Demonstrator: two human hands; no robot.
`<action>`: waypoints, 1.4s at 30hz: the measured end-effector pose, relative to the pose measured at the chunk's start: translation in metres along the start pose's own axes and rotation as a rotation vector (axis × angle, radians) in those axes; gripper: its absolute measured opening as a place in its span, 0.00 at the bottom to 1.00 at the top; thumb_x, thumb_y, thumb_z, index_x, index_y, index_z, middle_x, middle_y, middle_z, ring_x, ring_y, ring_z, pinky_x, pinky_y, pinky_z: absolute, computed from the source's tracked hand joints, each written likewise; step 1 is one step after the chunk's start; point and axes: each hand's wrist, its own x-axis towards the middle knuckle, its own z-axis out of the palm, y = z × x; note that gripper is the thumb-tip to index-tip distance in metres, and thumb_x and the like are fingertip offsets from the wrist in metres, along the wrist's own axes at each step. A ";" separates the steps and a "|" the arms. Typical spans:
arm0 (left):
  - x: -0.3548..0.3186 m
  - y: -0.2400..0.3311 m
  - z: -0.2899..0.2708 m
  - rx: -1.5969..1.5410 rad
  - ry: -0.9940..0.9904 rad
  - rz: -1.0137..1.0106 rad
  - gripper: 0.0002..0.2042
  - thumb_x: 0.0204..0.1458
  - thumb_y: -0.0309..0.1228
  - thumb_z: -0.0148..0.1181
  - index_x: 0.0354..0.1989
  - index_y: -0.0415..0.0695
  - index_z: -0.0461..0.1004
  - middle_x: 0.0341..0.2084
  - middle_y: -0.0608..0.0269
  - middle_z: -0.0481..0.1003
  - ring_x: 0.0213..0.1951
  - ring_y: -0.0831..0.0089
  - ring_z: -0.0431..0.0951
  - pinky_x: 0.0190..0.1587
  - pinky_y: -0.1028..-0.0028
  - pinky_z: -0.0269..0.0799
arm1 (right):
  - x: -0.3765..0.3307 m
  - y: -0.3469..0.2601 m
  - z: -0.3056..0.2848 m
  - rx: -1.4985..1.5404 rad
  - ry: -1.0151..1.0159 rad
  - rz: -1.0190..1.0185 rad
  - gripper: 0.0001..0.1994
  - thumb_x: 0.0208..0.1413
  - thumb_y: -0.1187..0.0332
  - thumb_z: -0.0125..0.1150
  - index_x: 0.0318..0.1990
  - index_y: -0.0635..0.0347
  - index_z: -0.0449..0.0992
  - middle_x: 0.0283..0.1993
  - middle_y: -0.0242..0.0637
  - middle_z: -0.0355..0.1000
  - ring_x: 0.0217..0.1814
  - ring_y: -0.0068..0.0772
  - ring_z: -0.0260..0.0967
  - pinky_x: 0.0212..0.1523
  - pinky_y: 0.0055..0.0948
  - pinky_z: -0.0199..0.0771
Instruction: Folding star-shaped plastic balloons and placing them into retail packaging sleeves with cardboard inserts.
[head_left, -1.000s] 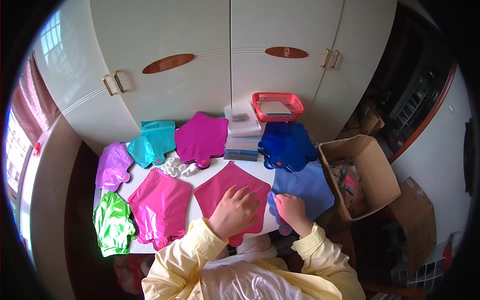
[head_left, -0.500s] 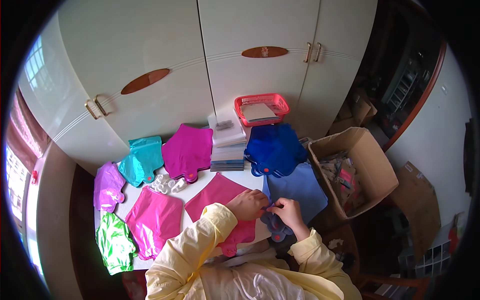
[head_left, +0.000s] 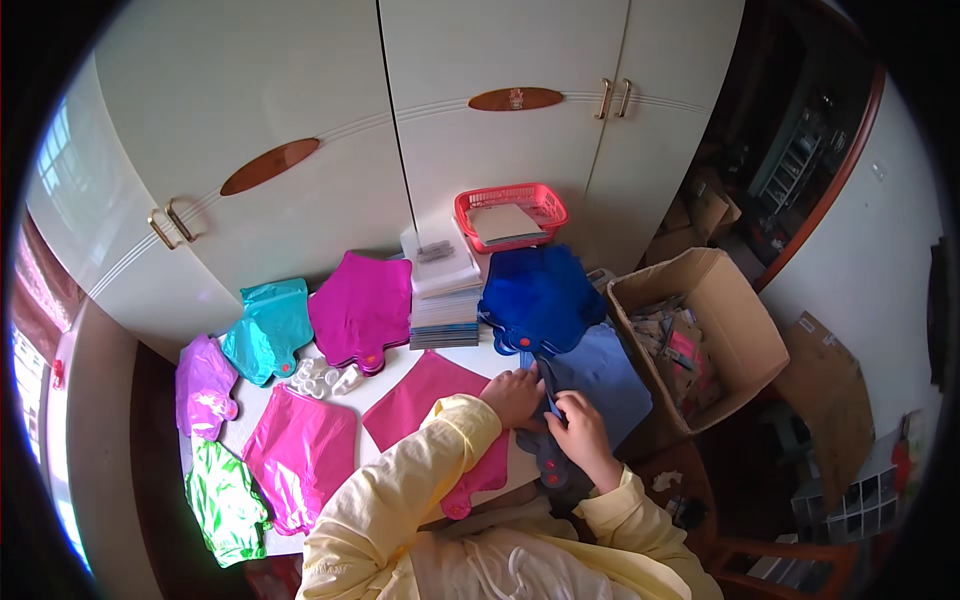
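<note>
Blue foil is the business at hand: both hands meet at the near right part of the white table [head_left: 400, 372], working one pale blue foil pouch [head_left: 600, 375] that lies flat there, just in front of a stack of deep blue pouches [head_left: 540, 295]. Left hand [head_left: 515, 395] curls over the pouch's inner edge, fingers bent and pressing down on it; right hand [head_left: 578, 430] pinches narrow at what looks like a thin dark strip or fold along that same edge, though the exact grip is too small to make out.

Doing this well, as I judge it, means keeping the left hand flat as an anchor so the slick film does not slide, while the right draws along the edge in one even pull instead of tugging at a corner, since foil like this creases easily. Keep the work low over the table; the magenta pouch [head_left: 430, 400] lies touching under the left sleeve and could be dragged along.

Around them: more pouches in purple [head_left: 362, 308], teal [head_left: 268, 328], lilac [head_left: 203, 385], pink [head_left: 300, 455] and green [head_left: 225, 500], small clear plastic pieces [head_left: 322, 377], a stack of papers [head_left: 443, 295], a red basket [head_left: 510, 214], and an open cardboard box [head_left: 695, 330] to the right.
</note>
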 end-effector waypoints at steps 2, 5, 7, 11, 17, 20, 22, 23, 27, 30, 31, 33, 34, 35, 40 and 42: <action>0.006 -0.002 -0.003 0.017 -0.115 -0.023 0.38 0.32 0.56 0.67 0.43 0.32 0.70 0.51 0.36 0.66 0.48 0.53 0.73 0.49 0.61 0.71 | -0.001 -0.007 -0.007 -0.074 -0.049 -0.009 0.08 0.46 0.74 0.62 0.34 0.61 0.69 0.32 0.40 0.71 0.34 0.46 0.70 0.34 0.37 0.72; 0.008 -0.005 -0.001 0.004 -0.149 -0.034 0.43 0.29 0.59 0.68 0.49 0.35 0.67 0.55 0.31 0.62 0.46 0.49 0.74 0.47 0.60 0.72 | -0.004 -0.019 -0.023 -0.112 -0.087 0.013 0.07 0.46 0.75 0.62 0.32 0.61 0.70 0.31 0.40 0.71 0.32 0.45 0.71 0.32 0.36 0.72; 0.008 -0.003 -0.009 -0.004 -0.117 -0.035 0.46 0.27 0.61 0.68 0.52 0.40 0.65 0.57 0.27 0.58 0.44 0.47 0.75 0.47 0.61 0.72 | -0.003 -0.023 -0.040 -0.116 -0.059 0.027 0.07 0.45 0.76 0.63 0.31 0.62 0.71 0.29 0.41 0.71 0.28 0.45 0.70 0.29 0.36 0.71; 0.008 -0.002 -0.013 -0.030 -0.117 -0.054 0.49 0.24 0.64 0.68 0.54 0.47 0.62 0.59 0.23 0.51 0.41 0.43 0.76 0.46 0.62 0.73 | -0.013 -0.022 -0.084 0.094 -0.059 0.133 0.06 0.48 0.75 0.64 0.32 0.63 0.72 0.33 0.41 0.75 0.30 0.30 0.75 0.28 0.26 0.71; 0.009 -0.006 -0.021 -0.056 -0.204 -0.073 0.47 0.25 0.65 0.67 0.53 0.46 0.62 0.59 0.22 0.49 0.40 0.42 0.77 0.44 0.62 0.74 | -0.016 0.017 -0.184 0.409 0.370 0.390 0.08 0.52 0.78 0.58 0.28 0.56 0.64 0.25 0.22 0.61 0.26 0.11 0.54 0.26 0.15 0.56; 0.015 0.000 -0.019 -0.030 -0.241 -0.111 0.49 0.24 0.65 0.68 0.55 0.49 0.59 0.62 0.27 0.48 0.45 0.48 0.77 0.45 0.64 0.73 | -0.003 0.035 -0.242 0.294 0.744 0.364 0.06 0.59 0.72 0.56 0.31 0.56 0.65 0.27 0.25 0.64 0.27 0.12 0.58 0.29 0.15 0.59; 0.016 0.004 -0.021 -0.019 -0.237 -0.095 0.50 0.24 0.65 0.68 0.57 0.49 0.59 0.62 0.28 0.48 0.44 0.49 0.77 0.44 0.64 0.74 | 0.011 0.043 -0.262 0.214 0.848 0.222 0.04 0.59 0.71 0.55 0.36 0.60 0.68 0.32 0.30 0.70 0.32 0.16 0.65 0.33 0.18 0.65; 0.015 0.004 -0.022 -0.011 -0.237 -0.098 0.51 0.24 0.65 0.68 0.58 0.49 0.59 0.62 0.28 0.48 0.44 0.49 0.77 0.44 0.64 0.74 | 0.028 0.035 -0.260 0.102 0.877 0.186 0.04 0.59 0.71 0.56 0.37 0.61 0.69 0.33 0.31 0.71 0.33 0.18 0.66 0.35 0.20 0.66; 0.003 -0.001 -0.023 -0.013 -0.241 -0.138 0.52 0.24 0.65 0.68 0.61 0.50 0.57 0.63 0.29 0.48 0.43 0.50 0.77 0.44 0.64 0.74 | 0.115 -0.001 -0.188 -0.403 0.567 -0.030 0.06 0.57 0.72 0.54 0.41 0.60 0.72 0.37 0.42 0.74 0.38 0.40 0.73 0.39 0.33 0.71; 0.011 0.006 -0.025 -0.028 -0.244 -0.083 0.51 0.27 0.64 0.67 0.61 0.50 0.57 0.62 0.28 0.48 0.42 0.49 0.78 0.43 0.63 0.74 | 0.154 0.032 -0.128 -0.395 0.254 -0.225 0.07 0.55 0.75 0.49 0.38 0.58 0.74 0.34 0.46 0.74 0.37 0.48 0.73 0.36 0.39 0.73; 0.008 0.006 -0.028 -0.030 -0.253 -0.077 0.49 0.30 0.64 0.65 0.61 0.50 0.57 0.62 0.28 0.49 0.42 0.48 0.78 0.43 0.62 0.74 | 0.160 0.047 -0.098 -0.395 0.170 -0.231 0.07 0.56 0.74 0.49 0.38 0.58 0.73 0.33 0.44 0.74 0.36 0.47 0.73 0.35 0.39 0.74; 0.005 0.004 -0.028 -0.035 -0.253 -0.068 0.46 0.35 0.63 0.64 0.61 0.49 0.57 0.62 0.28 0.49 0.41 0.47 0.78 0.42 0.60 0.75 | 0.166 0.075 -0.040 -0.445 0.028 -0.238 0.07 0.56 0.71 0.48 0.41 0.56 0.71 0.31 0.41 0.74 0.33 0.45 0.74 0.32 0.40 0.74; 0.003 0.001 -0.022 -0.039 -0.246 -0.072 0.45 0.37 0.62 0.63 0.61 0.50 0.57 0.62 0.29 0.50 0.41 0.47 0.78 0.42 0.60 0.75 | 0.166 0.084 -0.012 -0.488 -0.034 -0.240 0.08 0.56 0.70 0.48 0.42 0.54 0.70 0.30 0.40 0.74 0.32 0.44 0.74 0.31 0.40 0.73; 0.001 -0.002 -0.017 -0.046 -0.242 -0.077 0.43 0.38 0.60 0.62 0.62 0.50 0.57 0.62 0.30 0.50 0.41 0.48 0.78 0.42 0.60 0.75 | 0.165 0.085 0.010 -0.490 -0.069 -0.302 0.08 0.56 0.70 0.48 0.43 0.53 0.69 0.28 0.39 0.73 0.31 0.43 0.74 0.30 0.40 0.73; -0.005 -0.001 -0.019 -0.078 -0.227 -0.070 0.39 0.42 0.55 0.63 0.60 0.48 0.59 0.62 0.33 0.52 0.41 0.47 0.78 0.42 0.59 0.75 | 0.164 0.088 0.073 -0.397 -0.274 -0.447 0.08 0.54 0.69 0.48 0.37 0.54 0.74 0.31 0.41 0.72 0.34 0.44 0.72 0.35 0.41 0.72; -0.003 0.000 -0.020 -0.097 -0.229 -0.070 0.38 0.42 0.53 0.63 0.59 0.48 0.60 0.61 0.34 0.53 0.41 0.47 0.77 0.43 0.58 0.75 | 0.169 0.087 0.086 -0.408 -0.350 -0.365 0.07 0.51 0.68 0.52 0.30 0.58 0.77 0.33 0.42 0.73 0.38 0.44 0.73 0.39 0.40 0.73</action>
